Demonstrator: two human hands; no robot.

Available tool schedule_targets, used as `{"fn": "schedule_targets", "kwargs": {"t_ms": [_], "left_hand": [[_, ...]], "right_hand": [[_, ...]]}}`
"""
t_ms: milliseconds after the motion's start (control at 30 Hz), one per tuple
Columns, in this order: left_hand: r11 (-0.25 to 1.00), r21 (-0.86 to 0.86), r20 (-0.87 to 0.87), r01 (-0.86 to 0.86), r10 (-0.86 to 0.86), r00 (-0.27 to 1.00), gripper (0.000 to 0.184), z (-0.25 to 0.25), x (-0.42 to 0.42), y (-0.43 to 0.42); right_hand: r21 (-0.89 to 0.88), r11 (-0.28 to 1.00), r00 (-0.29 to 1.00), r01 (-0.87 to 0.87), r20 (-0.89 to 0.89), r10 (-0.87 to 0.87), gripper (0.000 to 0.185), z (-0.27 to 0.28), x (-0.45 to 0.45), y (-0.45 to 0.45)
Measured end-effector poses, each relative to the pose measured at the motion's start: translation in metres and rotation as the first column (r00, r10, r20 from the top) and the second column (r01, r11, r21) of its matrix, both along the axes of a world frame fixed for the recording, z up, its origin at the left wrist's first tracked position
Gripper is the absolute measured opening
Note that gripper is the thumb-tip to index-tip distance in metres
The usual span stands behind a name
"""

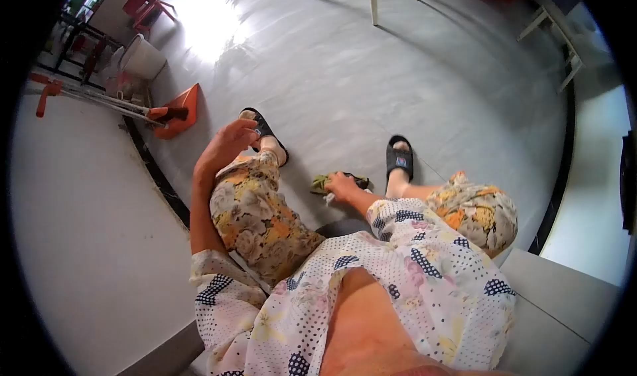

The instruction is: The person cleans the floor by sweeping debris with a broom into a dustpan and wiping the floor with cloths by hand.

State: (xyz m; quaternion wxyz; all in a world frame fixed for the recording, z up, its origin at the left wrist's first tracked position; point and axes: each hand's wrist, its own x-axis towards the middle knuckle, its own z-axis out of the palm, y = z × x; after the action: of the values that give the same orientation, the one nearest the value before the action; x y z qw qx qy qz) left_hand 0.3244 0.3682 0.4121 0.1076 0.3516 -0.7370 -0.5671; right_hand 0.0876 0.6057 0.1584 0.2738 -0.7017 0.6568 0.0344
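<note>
A small green and dark item [320, 182], perhaps a shoe, is low between my feet; its exact kind is unclear. My right hand [342, 185] is closed on its middle, with a bit of white material [329, 199] hanging beside the fingers. My left hand [233, 139] is above my left knee, near the left slipper, with its fingers loosely bent and slightly apart, holding nothing visible. Black slippers, the left [273, 136] and the right [399, 158], are on my feet. A dark rounded thing [345, 227] shows partly between my legs.
At the left are an orange dustpan [180, 114], long handles [93, 97], a white bucket [142, 57] and a red chair [144, 5]. White furniture legs [373, 3] stand at the top. Another chair [551, 17] is at the upper right. Walls flank both sides.
</note>
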Motion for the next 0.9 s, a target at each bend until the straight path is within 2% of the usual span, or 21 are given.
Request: {"fn": "schedule_targets", "kwargs": {"t_ms": [33,133,200,267,300,367,400,433,500,567,600,633,667,700,733,767,800,867,900], "left_hand": [[0.998,0.011,0.005,0.065,-0.065,0.998,0.039,-0.001,0.001,-0.002],[0.906,0.366,-0.339,0.213,-0.083,0.937,0.046,-0.002,0.001,0.005],[0.938,0.2,-0.241,0.282,-0.232,0.943,0.035,0.023,0.003,0.022],[0.94,0.21,-0.12,0.269,-0.248,0.961,0.03,0.034,0.009,0.028],[0.952,0.185,-0.085,0.244,-0.232,0.969,0.034,0.027,0.015,0.026],[0.983,0.128,-0.101,0.132,-0.12,0.988,0.033,0.012,0.025,0.028],[0.992,0.103,-0.105,0.074,-0.063,0.993,0.033,0.007,0.033,0.029],[0.986,0.156,-0.149,0.056,-0.033,0.988,0.032,0.003,0.041,0.031],[0.983,0.152,-0.16,0.101,-0.077,0.984,0.032,0.005,0.049,0.036],[0.984,0.152,-0.15,0.096,-0.073,0.986,0.033,0.0,0.057,0.046],[0.978,0.175,-0.18,0.109,-0.078,0.981,0.034,-0.019,0.05,0.035],[0.969,0.226,-0.132,0.097,-0.069,0.989,0.037,-0.034,0.052,0.039],[0.96,0.265,-0.092,0.086,-0.064,0.994,0.041,-0.048,0.049,0.038],[0.977,0.134,0.038,0.164,-0.171,0.985,0.045,-0.059,0.043,0.032],[0.968,0.019,0.178,0.251,-0.25,0.952,0.049,-0.069,0.037,0.027],[0.935,-0.083,0.329,0.345,-0.301,0.895,0.053,-0.08,0.032,0.021],[0.889,-0.197,0.428,0.414,-0.302,0.852,0.056,-0.101,0.025,0.008],[0.729,-0.38,0.617,0.57,-0.26,0.743,0.063,-0.136,0.008,-0.028],[0.723,-0.43,0.683,0.54,-0.131,0.719,0.062,-0.127,-0.005,-0.033]], "right_hand": [[0.027,0.994,0.987,0.11,0.111,-0.113,0.031,-0.004,-0.011,-0.009],[0.124,0.914,0.821,0.386,0.407,-0.401,0.038,-0.009,-0.057,-0.072],[0.14,0.813,0.533,0.565,0.69,-0.49,0.035,-0.017,-0.109,-0.113],[0.033,0.616,0.376,0.787,0.765,-0.522,0.032,0.051,-0.138,-0.126],[0.196,0.514,0.096,0.835,0.867,-0.488,0.031,0.053,-0.168,-0.137],[0.077,0.397,0.13,0.915,0.874,-0.469,0.028,0.083,-0.235,-0.139],[0.011,0.333,0.167,0.943,0.848,-0.503,0.031,0.098,-0.26,-0.13],[-0.059,0.271,0.202,0.961,0.82,-0.536,0.034,0.112,-0.284,-0.12],[-0.225,0.079,0.225,0.971,0.75,-0.622,0.041,0.137,-0.309,-0.085],[-0.383,0.061,0.299,0.922,0.602,-0.741,0.047,0.137,-0.343,-0.055],[-0.468,0.0,0.287,0.884,0.54,-0.791,0.044,0.156,-0.36,-0.046],[-0.513,-0.027,0.253,0.858,0.468,-0.847,0.041,0.154,-0.36,-0.035],[-0.54,-0.015,0.264,0.842,0.435,-0.861,0.041,0.15,-0.36,-0.03],[-0.563,-0.009,0.264,0.826,0.403,-0.876,0.041,0.144,-0.357,-0.023],[-0.539,0.083,0.247,0.838,0.239,-0.939,0.04,0.144,-0.35,-0.021],[-0.57,0.073,0.187,0.818,0.144,-0.972,0.04,0.152,-0.324,-0.026],[-0.603,0.064,0.119,0.795,0.051,-0.992,0.04,0.17,-0.292,-0.038],[-0.592,0.097,0.106,0.8,-0.02,-0.994,0.04,0.185,-0.264,-0.058],[-0.594,0.118,0.107,0.795,-0.055,-0.993,0.04,0.191,-0.257,-0.069]]}}
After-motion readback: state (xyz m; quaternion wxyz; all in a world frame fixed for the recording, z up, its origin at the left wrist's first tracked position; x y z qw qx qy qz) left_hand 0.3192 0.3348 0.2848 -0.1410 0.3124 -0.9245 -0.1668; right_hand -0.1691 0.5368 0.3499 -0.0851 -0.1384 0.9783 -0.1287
